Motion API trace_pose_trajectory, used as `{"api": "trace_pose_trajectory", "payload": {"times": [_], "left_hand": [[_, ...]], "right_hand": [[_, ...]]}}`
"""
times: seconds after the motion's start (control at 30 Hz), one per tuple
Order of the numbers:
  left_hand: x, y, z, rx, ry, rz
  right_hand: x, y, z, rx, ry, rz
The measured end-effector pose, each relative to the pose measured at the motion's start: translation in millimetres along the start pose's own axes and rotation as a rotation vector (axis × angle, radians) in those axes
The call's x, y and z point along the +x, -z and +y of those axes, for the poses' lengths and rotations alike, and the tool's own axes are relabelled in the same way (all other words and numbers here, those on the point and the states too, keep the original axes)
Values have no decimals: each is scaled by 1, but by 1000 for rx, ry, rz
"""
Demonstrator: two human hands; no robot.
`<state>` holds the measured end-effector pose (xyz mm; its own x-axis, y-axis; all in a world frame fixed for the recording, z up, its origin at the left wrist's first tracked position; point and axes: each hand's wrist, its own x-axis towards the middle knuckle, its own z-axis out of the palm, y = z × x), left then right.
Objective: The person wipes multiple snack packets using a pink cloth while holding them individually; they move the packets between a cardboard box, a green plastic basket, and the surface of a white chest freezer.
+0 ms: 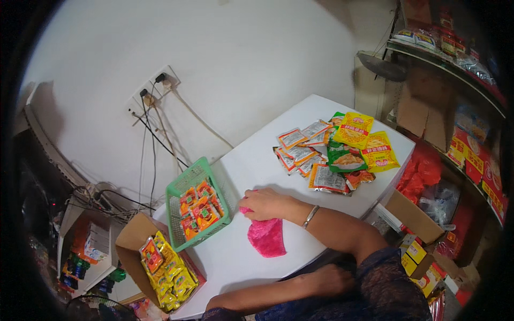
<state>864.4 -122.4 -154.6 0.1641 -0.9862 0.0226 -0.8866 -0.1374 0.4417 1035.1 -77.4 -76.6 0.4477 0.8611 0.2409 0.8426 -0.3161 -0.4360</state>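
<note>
My right hand (265, 204), with a metal bangle on its wrist, presses on a bright pink cloth (268, 240) on the white tabletop (229, 265). Part of the cloth is bunched under its fingers and part spreads towards me. Just left of this hand is a green plastic basket (196, 240) holding several orange-red packets (207, 212). My left hand (331, 281) lies across in front of my body by the table's near edge, its fingers hidden in shadow. Farther right on the table lies a loose pile of silver-backed packets (297, 154), green packets (347, 160) and yellow packets (379, 150).
An open cardboard box (130, 240) of yellow packets (176, 277) stands at the table's left end. Plugs and cables hang from a wall socket panel (152, 90). Stocked shelves (449, 64) and an open carton (413, 216) stand on the right.
</note>
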Motion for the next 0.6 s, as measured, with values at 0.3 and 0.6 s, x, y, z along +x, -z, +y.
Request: {"api": "trace_pose_trajectory", "payload": {"times": [0.3, 0.6], "left_hand": [[-8, 15, -3, -52, 49, 167], [-3, 7, -12, 37, 5, 157]], "right_hand": [[2, 21, 8, -210, 7, 522], [-27, 100, 118, -565, -482, 38]]}}
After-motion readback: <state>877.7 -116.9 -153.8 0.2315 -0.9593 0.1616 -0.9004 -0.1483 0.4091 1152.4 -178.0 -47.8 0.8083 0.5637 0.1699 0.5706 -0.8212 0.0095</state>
